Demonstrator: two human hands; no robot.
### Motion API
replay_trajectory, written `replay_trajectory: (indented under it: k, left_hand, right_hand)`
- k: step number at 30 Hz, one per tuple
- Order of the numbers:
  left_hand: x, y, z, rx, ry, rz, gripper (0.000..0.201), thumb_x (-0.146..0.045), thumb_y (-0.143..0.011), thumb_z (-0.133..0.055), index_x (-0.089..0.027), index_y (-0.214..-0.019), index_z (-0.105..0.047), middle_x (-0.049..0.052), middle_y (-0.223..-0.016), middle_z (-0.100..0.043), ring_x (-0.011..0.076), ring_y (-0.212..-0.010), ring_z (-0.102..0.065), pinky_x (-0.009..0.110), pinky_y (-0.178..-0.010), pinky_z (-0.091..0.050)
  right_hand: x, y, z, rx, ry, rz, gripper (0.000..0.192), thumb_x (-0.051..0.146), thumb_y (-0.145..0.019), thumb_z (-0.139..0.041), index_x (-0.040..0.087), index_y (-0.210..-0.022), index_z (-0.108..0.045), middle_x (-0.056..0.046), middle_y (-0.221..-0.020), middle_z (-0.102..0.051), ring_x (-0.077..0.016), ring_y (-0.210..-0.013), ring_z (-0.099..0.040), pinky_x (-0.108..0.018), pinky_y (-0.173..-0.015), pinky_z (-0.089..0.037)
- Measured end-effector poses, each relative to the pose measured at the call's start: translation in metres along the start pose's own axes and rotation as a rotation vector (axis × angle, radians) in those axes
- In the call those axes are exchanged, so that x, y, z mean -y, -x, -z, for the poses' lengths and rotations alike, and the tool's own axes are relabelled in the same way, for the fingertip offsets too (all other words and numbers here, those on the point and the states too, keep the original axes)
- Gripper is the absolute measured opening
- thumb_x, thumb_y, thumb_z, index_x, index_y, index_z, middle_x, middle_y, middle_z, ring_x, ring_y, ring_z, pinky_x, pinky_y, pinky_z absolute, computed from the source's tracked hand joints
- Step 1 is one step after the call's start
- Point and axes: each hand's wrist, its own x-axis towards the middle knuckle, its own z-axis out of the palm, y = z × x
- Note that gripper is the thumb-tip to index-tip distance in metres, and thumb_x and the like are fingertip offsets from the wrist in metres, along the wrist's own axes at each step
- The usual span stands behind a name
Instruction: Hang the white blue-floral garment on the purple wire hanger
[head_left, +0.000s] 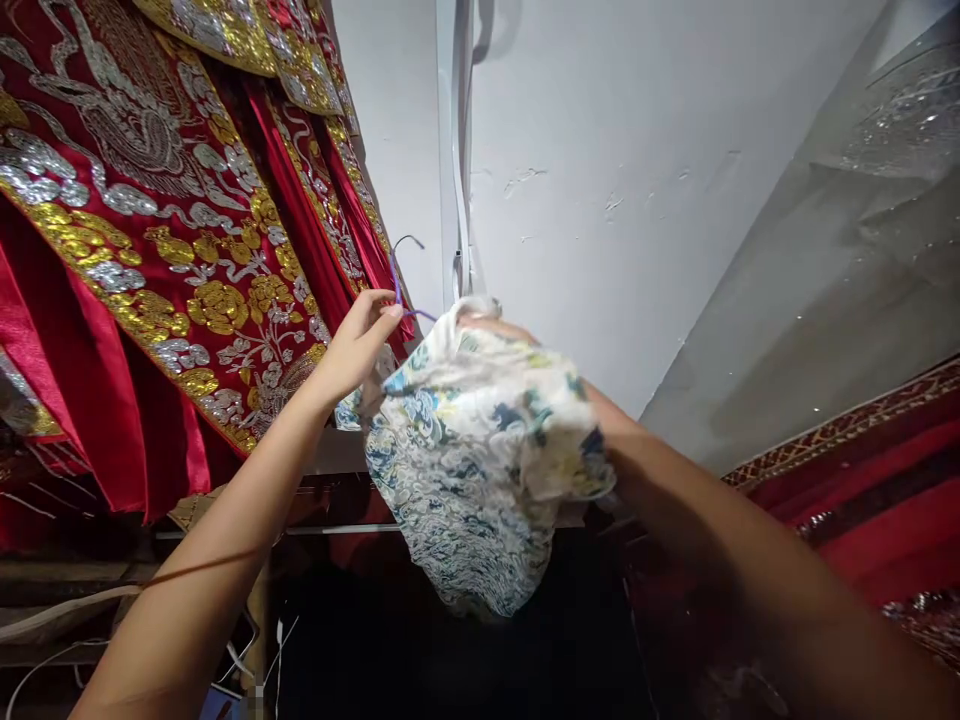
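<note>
Pinching a purple wire hanger (401, 285) between thumb and fingertips, the left hand (360, 345) is raised at centre frame, its fingers closed narrowly on the thin wire just below the hook. The hook rises almost straight up from the fingers and curls over to the right at its top, while a short length of the hanger's shoulder runs off to the right into the cloth.

The right hand (495, 325) is almost wholly wrapped in a patterned garment (472, 460); only a strip of it shows at the top of the bundle, so I cannot tell how its fingers are set. The forearm goes into the fabric from the lower right.

The garment hangs bunched from the two hands, its long axis running from the hanger down and slightly right to a rounded lower end. It is a smooth cream cloth, printed or woven with blue, green and yellow swirls.

To the left and far hang red satin robes (150, 230), glossy and pleated, with broad bands of gold and silver embroidery in floral shapes. A plain white wall (637, 150) stands behind. More red embroidered fabric (870, 480) lies at the right.
</note>
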Motion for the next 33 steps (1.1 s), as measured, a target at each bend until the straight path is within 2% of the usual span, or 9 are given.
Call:
replay_trajectory:
  k: [3,6,10,13,16,18,22,27,33]
  left_hand:
    - [-0.001,-0.002,-0.008,-0.042,0.223,0.15,0.033,-0.043,-0.095,-0.058,-0.018,-0.117,-0.057,0.003,-0.092,-0.064,0.0164,-0.087,-0.063,0.03,-0.083,-0.048]
    - [-0.001,0.006,-0.011,-0.041,0.451,0.28,0.028,-0.044,-0.094,-0.06,-0.016,-0.09,-0.059,-0.005,-0.064,-0.045,0.0108,-0.058,-0.05,0.025,-0.063,-0.046]
    - [-0.015,0.027,-0.011,-0.028,0.762,0.351,0.052,-0.059,-0.087,-0.067,-0.02,-0.065,-0.039,-0.009,-0.054,-0.027,0.0054,-0.043,-0.027,0.018,-0.041,-0.028]
    - [-0.041,0.041,-0.009,0.053,0.855,0.407,0.064,-0.069,-0.085,-0.061,-0.021,-0.061,-0.027,-0.01,-0.048,-0.017,0.0043,-0.038,-0.018,0.017,-0.036,-0.02]
    - [-0.072,0.05,-0.006,0.143,0.798,0.47,0.065,-0.079,-0.088,-0.045,-0.022,-0.061,-0.027,-0.01,-0.045,-0.015,0.0041,-0.034,-0.014,0.017,-0.033,-0.02]
    - [-0.089,0.054,-0.005,0.119,0.687,0.468,0.066,-0.083,-0.089,-0.03,-0.023,-0.062,-0.031,-0.008,-0.045,-0.017,0.0056,-0.033,-0.017,0.018,-0.032,-0.022]
    - [-0.103,0.051,-0.005,0.06,0.483,0.348,0.068,-0.081,-0.092,-0.019,-0.024,-0.08,-0.054,0.001,-0.056,-0.046,0.0144,-0.047,-0.051,0.028,-0.042,-0.045]
    - [-0.072,0.046,0.006,0.111,0.452,0.257,0.075,-0.081,-0.09,-0.026,-0.028,-0.136,-0.052,0.014,-0.12,-0.068,0.0281,-0.115,-0.066,0.044,-0.085,-0.059]
    - [0.001,0.095,0.011,-0.044,0.497,0.519,0.078,-0.085,-0.085,-0.026,-0.029,-0.122,-0.066,0.012,-0.112,-0.074,0.0345,-0.111,-0.067,0.053,-0.087,-0.058]
  right_hand:
    - [-0.004,-0.02,-0.035,0.299,-0.245,-0.204,0.024,0.039,-0.093,-0.058,0.018,-0.103,-0.067,-0.007,-0.098,-0.071,-0.0196,-0.09,-0.067,-0.042,-0.09,-0.056]
    - [-0.016,-0.027,-0.054,0.452,-0.052,-0.16,0.023,0.04,-0.092,-0.061,0.018,-0.095,-0.067,-0.005,-0.092,-0.069,-0.0197,-0.085,-0.065,-0.041,-0.088,-0.054]
    - [-0.038,-0.016,-0.04,0.304,0.508,0.12,0.028,0.037,-0.095,-0.057,0.022,-0.117,-0.063,-0.008,-0.105,-0.069,-0.0249,-0.102,-0.063,-0.045,-0.094,-0.049]
    - [-0.054,-0.012,-0.027,0.269,0.753,0.295,0.083,0.038,-0.083,-0.072,0.025,-0.154,-0.032,-0.014,-0.152,-0.045,-0.0319,-0.14,-0.041,-0.051,-0.113,-0.036]
    - [-0.07,-0.009,-0.03,0.316,0.907,0.442,0.125,0.042,-0.07,-0.082,0.024,-0.162,0.0,-0.016,-0.168,-0.013,-0.0369,-0.154,-0.014,-0.058,-0.123,-0.015]
    - [-0.077,-0.006,-0.037,0.261,0.946,0.556,0.123,0.041,-0.073,-0.079,0.021,-0.162,0.004,-0.019,-0.165,-0.018,-0.038,-0.153,-0.016,-0.061,-0.123,-0.01]
    - [-0.073,0.003,-0.034,0.105,0.944,0.673,0.1,0.046,-0.079,-0.07,0.02,-0.159,-0.016,-0.019,-0.139,-0.049,-0.0363,-0.13,-0.046,-0.055,-0.108,-0.034]
    - [-0.055,0.028,-0.001,-0.125,1.046,0.418,0.088,0.05,-0.074,-0.073,0.027,-0.151,-0.038,-0.012,-0.119,-0.057,-0.0345,-0.109,-0.054,-0.053,-0.098,-0.036]
    - [-0.038,0.047,0.044,-0.374,1.045,0.027,0.092,0.054,-0.071,-0.075,0.031,-0.151,-0.038,-0.013,-0.126,-0.055,-0.0398,-0.115,-0.052,-0.055,-0.096,-0.04]
